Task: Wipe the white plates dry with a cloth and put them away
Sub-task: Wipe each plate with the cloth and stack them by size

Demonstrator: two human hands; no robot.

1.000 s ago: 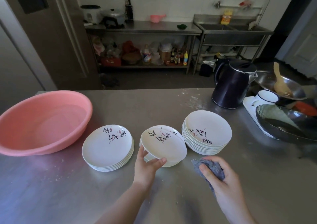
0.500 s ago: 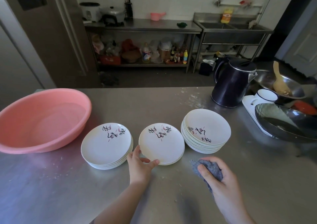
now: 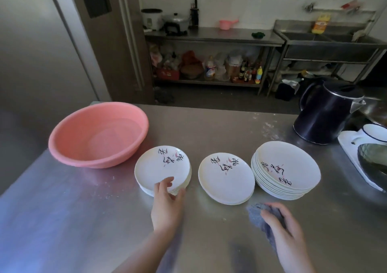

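The left hand (image 3: 167, 204) pinches the near rim of the leftmost stack of white painted plates (image 3: 162, 169), just ahead of it, while the right hand (image 3: 287, 231) clutches the grey cloth (image 3: 258, 212) well aside.

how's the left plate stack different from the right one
The left stack is shorter, with smaller plates; the right stack is taller, with wider plates. The left hand grips the left stack's near rim; no hand touches the right stack. Both hold white plates with dark brush lettering.
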